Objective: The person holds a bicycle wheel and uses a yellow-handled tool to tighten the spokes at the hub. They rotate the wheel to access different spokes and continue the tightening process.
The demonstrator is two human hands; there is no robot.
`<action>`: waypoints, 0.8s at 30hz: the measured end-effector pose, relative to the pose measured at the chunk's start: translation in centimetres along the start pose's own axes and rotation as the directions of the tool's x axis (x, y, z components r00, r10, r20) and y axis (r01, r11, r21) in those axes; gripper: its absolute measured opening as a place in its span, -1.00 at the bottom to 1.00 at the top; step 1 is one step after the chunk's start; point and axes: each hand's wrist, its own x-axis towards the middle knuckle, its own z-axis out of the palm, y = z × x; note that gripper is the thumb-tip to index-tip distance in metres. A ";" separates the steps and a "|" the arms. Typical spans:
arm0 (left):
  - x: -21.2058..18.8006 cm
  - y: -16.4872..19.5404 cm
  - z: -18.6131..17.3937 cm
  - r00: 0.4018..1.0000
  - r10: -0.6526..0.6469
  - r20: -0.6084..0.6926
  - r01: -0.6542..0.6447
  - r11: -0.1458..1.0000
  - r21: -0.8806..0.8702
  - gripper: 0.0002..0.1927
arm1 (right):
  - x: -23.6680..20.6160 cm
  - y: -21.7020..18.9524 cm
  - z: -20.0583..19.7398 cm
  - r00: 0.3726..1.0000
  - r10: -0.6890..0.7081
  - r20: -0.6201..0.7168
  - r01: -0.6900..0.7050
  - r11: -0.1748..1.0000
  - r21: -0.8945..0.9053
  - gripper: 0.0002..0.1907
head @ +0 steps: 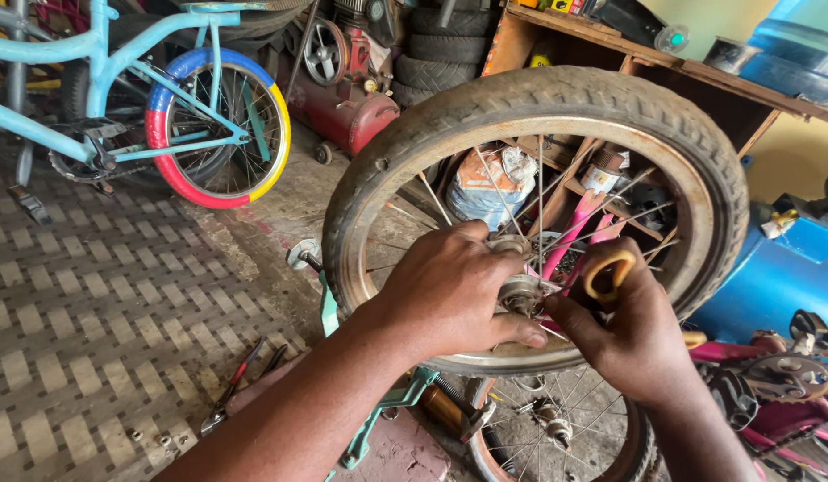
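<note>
A worn bicycle wheel (601,116) with a grey, dusty tyre and rusty rim stands upright in front of me, mounted in a pink frame (570,232). My left hand (449,290) wraps over the hub (519,293) at the wheel's middle, thumb underneath. My right hand (632,335) is closed on a tool with a yellow-orange looped handle (608,272), held against the hub's right side. What the tool's tip touches is hidden by my fingers.
A light-blue child's bicycle (137,98) with a red, blue and yellow tyre stands at the upper left. A red compressor (351,98) and stacked tyres (445,49) sit behind. Pliers (235,384) lie on the patterned floor. Wooden shelves (664,62) and a blue drum (771,277) are right.
</note>
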 end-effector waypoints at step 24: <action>-0.5 -0.3 1.2 0.958 0.197 -0.206 -0.178 0.978 0.105 -0.19 | 1.0 -0.8 -0.6 0.962 0.194 0.190 -0.235 0.946 0.225 -0.51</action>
